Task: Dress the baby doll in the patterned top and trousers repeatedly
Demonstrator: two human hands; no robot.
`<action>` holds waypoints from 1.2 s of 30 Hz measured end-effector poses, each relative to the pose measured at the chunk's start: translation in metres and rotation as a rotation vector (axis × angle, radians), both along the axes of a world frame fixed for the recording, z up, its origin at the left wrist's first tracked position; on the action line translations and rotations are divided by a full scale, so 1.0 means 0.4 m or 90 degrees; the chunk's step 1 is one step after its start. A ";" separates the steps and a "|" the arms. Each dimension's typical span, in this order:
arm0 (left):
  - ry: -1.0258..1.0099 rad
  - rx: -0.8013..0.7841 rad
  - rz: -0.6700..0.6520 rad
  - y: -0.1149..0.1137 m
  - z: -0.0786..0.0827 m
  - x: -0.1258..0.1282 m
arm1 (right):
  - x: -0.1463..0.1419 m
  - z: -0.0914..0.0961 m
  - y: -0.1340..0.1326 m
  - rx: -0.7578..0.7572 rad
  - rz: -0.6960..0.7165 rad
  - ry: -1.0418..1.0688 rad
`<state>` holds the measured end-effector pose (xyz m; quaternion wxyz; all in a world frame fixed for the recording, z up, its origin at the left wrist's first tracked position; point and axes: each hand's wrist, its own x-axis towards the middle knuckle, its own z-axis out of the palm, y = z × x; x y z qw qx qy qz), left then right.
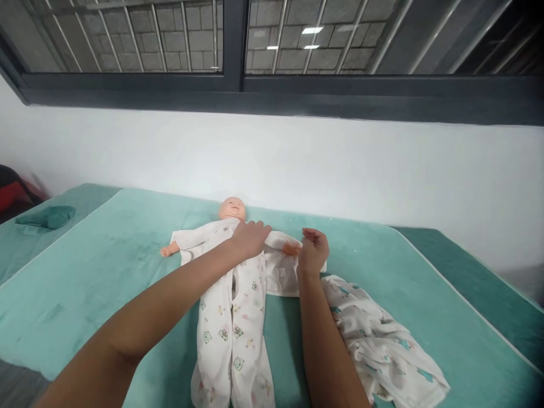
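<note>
A baby doll [232,208] lies on its back. It wears white footed pants [238,328] printed with small bears and a white baby shirt [283,275] whose right-hand panel is spread flat. My left hand [251,239] is curled over the shirt at the doll's chest and shoulder, its fingertips partly hidden. Beside the doll's small hand [292,247], which shows at the sleeve end, my right hand [313,250] is closed with bent fingers over the shirt's outer edge. What it pinches, if anything, is hidden.
A crumpled white cloth [382,345] with teal prints lies by my right forearm. The green padded mat [106,272] meets a white wall [272,158] below a dark-framed window [233,51]. A dark green hollow [46,218] shows at left.
</note>
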<state>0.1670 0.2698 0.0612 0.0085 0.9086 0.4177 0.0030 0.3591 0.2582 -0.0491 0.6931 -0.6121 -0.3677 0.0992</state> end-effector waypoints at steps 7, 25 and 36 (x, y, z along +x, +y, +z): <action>-0.521 -0.012 0.209 -0.029 -0.126 -0.227 | -0.183 0.033 -0.037 -0.103 0.430 -0.203; -0.552 0.151 0.181 -0.093 -0.220 -0.267 | -0.243 0.061 -0.078 -0.085 0.390 -0.389; -0.507 0.004 0.278 -0.137 -0.256 -0.355 | -0.173 0.034 -0.137 -0.256 0.526 -0.280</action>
